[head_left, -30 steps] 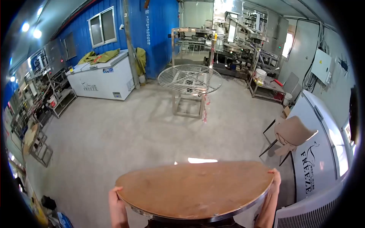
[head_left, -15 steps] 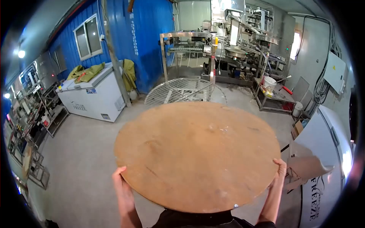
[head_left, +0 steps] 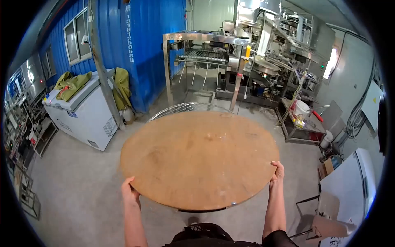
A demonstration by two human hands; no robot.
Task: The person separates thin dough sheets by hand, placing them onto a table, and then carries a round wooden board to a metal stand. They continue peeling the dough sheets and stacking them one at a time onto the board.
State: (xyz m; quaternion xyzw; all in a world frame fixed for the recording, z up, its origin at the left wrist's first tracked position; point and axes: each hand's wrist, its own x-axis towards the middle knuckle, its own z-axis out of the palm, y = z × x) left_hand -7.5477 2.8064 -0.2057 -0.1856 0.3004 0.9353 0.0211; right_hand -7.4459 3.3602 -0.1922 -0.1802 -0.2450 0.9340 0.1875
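So the person's got a big round brown board (head_left: 199, 158) in both hands, held out in front, right between the two sets of fingers. The left hand (head_left: 130, 193) has its fingers closed on the near left part of the rim, thumb at the edge. The right hand (head_left: 277, 173) grips the right side, a bit farther forward, thumb on the rim and fingers wrapped round the side. Some fingertips are hidden, so can't tell how far under they reach.

Past the far edge, ahead of both sets of fingers, a round wire rack (head_left: 187, 108) pokes out. The board hides most of it, so can't say if the two touch. Behind that there's a tall metal frame (head_left: 205, 38). Ahead and left of the left fingers sits a white chest freezer (head_left: 82, 111) with a green cloth (head_left: 74, 85) on top. To the right of the right fingers, well apart, there's a beige chair (head_left: 328, 206) on the floor (head_left: 94, 181).
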